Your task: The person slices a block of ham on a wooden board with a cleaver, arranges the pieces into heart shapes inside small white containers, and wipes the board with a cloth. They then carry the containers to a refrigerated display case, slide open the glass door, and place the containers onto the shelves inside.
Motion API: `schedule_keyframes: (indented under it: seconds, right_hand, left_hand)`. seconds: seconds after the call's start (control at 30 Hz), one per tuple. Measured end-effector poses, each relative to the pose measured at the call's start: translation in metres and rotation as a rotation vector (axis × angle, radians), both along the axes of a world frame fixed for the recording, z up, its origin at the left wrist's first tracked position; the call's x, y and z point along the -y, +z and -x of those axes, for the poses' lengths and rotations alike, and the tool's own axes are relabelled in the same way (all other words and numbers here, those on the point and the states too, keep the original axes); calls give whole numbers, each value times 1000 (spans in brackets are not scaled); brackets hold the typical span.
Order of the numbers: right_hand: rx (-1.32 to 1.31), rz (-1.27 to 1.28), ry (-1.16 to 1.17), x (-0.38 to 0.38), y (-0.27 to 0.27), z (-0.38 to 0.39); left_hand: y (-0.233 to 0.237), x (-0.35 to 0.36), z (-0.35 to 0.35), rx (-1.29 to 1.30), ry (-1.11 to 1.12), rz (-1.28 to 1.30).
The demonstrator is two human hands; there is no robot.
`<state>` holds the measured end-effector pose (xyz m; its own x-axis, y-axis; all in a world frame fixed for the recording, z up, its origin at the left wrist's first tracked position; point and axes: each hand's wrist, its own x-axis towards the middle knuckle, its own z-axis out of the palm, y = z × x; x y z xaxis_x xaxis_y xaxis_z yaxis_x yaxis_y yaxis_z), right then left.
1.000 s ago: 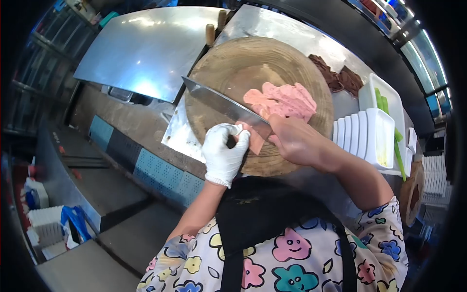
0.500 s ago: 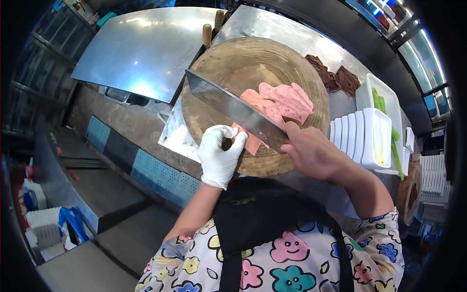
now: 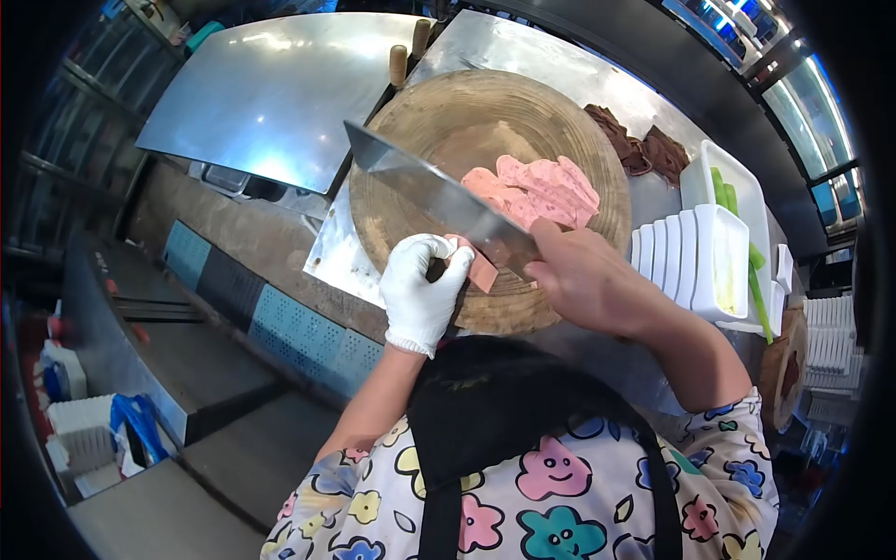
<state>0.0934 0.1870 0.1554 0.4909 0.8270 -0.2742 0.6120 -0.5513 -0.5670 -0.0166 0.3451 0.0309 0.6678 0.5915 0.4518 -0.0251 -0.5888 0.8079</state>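
Observation:
My right hand (image 3: 583,280) is closed around the grip end of a large cleaver (image 3: 429,191), whose wide blade slants up to the left over a round wooden chopping block (image 3: 420,107). My left hand (image 3: 420,285), in a white glove, presses its curled fingers on a small pink meat piece (image 3: 480,271) at the block's near side, beside the blade. Beyond the cleaver lies a pile of thin pink meat slices (image 3: 551,187). The blade hides part of the block, and its lower edge is blurred.
White trays (image 3: 719,261) stand in a row at the right, beside a white bin with green stalks (image 3: 730,196). A brown cloth (image 3: 665,154) lies behind the block. Two wooden handles (image 3: 399,65) stick up near a metal sheet (image 3: 271,93) at the left.
The cleaver and my right hand have shifted slightly up and left. My left hand stays almost where it was, on the meat piece.

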Motion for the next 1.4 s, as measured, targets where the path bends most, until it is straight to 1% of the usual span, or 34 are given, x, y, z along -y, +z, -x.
schedule_keyframes:
  seconds: [0.07,0.17,0.27,0.57,0.63,0.73,0.83,0.93,0.97,1.03,1.17,1.4]
  right_hand:
    - [24,-53,-37,4,5,2]
    - [5,-44,-43,10,9,3]
    - [-6,-101,-20,13,8,6]
    - [27,6,67,3,0,4]
    - [-3,21,32,-3,-6,5]
    - [23,-5,70,-17,-24,8]
    - [-64,57,34,-24,-16,5]
    - [14,29,34,-12,-6,6]
    - [15,32,35,-6,-6,6]
    - [43,-48,20,5,-7,8]
    - [-36,32,-59,13,10,12]
    - [-2,-4,-21,13,8,16]
  left_hand:
    - [1,-1,0,13,-40,14]
    - [0,0,3,61,-12,-94]
    - [1,1,4,23,6,-46]
    - [0,0,3,37,-15,-6]
    - [3,-2,1,30,-26,-35]
    - [4,-4,1,4,-30,-62]
    - [3,-3,-2,-2,-11,-41]
    - [0,-2,-3,24,-23,-54]
    - [2,-1,-2,-6,-14,1]
    - [2,-1,0,13,-23,-20]
    - [-3,-3,4,60,-48,-60]
    - [-3,0,4,70,-6,-50]
